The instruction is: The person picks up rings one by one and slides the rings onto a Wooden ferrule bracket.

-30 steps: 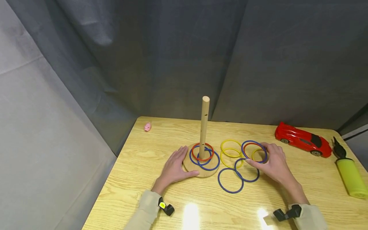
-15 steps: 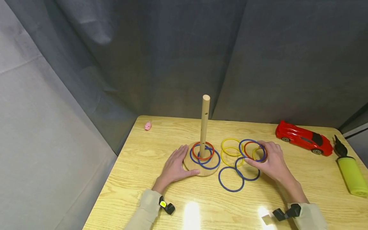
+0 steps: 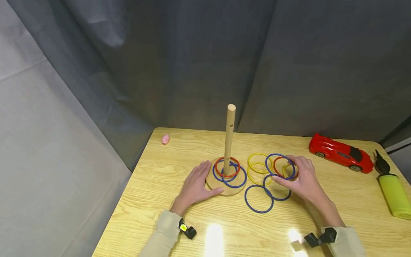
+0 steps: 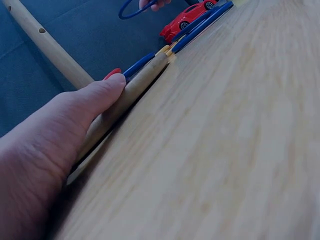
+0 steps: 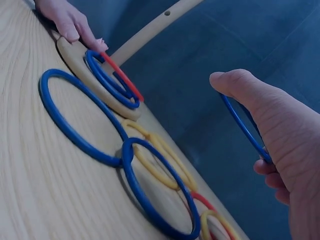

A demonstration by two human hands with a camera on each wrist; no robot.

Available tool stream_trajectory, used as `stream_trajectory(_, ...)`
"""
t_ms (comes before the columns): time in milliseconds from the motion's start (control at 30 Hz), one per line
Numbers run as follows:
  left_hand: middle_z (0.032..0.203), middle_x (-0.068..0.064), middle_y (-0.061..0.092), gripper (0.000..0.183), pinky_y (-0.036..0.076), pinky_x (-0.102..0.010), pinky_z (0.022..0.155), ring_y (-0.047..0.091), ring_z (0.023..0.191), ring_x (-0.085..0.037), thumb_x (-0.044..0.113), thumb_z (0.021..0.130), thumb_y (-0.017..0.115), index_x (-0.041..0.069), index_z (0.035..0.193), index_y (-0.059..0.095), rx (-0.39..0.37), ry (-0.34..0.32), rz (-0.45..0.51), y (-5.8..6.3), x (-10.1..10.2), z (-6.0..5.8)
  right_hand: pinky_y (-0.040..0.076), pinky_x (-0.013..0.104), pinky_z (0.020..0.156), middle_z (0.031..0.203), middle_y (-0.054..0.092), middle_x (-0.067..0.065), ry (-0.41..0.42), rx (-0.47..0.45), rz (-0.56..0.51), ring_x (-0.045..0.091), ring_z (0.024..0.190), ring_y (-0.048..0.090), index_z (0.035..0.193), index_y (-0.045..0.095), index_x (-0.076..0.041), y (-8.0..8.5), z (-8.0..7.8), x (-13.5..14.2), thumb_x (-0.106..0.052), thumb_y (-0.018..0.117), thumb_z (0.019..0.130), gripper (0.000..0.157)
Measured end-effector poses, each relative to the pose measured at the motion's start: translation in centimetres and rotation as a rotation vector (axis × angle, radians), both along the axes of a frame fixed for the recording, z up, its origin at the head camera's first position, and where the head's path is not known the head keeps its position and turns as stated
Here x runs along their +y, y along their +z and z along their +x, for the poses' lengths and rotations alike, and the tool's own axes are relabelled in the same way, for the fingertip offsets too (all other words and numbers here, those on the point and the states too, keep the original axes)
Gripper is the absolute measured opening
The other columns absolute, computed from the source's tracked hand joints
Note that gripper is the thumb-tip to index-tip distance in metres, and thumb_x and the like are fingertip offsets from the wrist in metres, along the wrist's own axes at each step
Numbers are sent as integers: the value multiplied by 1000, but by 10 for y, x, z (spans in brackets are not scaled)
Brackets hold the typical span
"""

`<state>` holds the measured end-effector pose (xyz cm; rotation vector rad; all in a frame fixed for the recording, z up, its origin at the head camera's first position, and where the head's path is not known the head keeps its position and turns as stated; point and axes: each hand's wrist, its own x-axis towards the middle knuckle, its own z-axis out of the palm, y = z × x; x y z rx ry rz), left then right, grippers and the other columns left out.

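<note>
My left hand [image 3: 198, 185] holds the near-left edge of a round wooden base [image 3: 229, 193], its thumb along the rim in the left wrist view. From the base rises an upright wooden peg [image 3: 229, 139]. Around its foot lie a red ring [image 3: 228, 176] and, below that, blue rings [image 3: 237, 187]. To the right, my right hand [image 3: 303, 178] pinches a blue ring [image 5: 240, 122] between thumb and fingers. This ring hangs raised over the table, overlapping a loose red ring [image 3: 274, 165] in the head view.
Loose on the table between the hands are yellow rings [image 3: 257, 154] and two blue rings [image 3: 258, 212], partly overlapping. A red toy car [image 3: 340, 153] and a lime-green pump [image 3: 395, 196] stand at right. A small pink pig [image 3: 165, 139] sits back left, before a grey curtain [image 3: 192, 64].
My right hand has shifted slightly left with the blue ring, uncovering more of the loose red ring. The left hand stays on the base; the head view drifts a little.
</note>
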<state>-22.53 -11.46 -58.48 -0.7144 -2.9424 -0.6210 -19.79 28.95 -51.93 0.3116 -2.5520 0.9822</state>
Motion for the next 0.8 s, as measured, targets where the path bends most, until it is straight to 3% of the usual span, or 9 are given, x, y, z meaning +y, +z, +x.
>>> stream_trajectory(300, 174, -4, 20, 123, 14, -39, 132, 14, 161, -21, 94, 82, 47, 11, 168, 19, 20, -3, -5, -4, -3, 0, 35, 55, 88, 120, 61, 22, 20, 28, -15, 40, 116, 44, 137, 58, 3, 31, 1, -12, -30, 98, 69, 85)
stream_trajectory(567, 174, -3, 20, 123, 13, -39, 132, 14, 161, -20, 92, 82, 50, 11, 168, 19, 8, 0, 25, -3, -1, -1, 38, 50, 88, 120, 60, 18, 26, 13, -52, 35, 117, 45, 137, 59, 0, 76, -2, -29, -28, 95, 73, 78)
stream_trajectory(800, 174, -3, 21, 123, 15, -40, 132, 15, 161, -21, 91, 81, 53, 10, 168, 21, 10, 2, 25, -3, -2, 0, 35, 44, 85, 112, 61, 11, 81, 139, -73, 28, 110, 47, 133, 62, -2, 114, -3, -46, -19, 97, 68, 76)
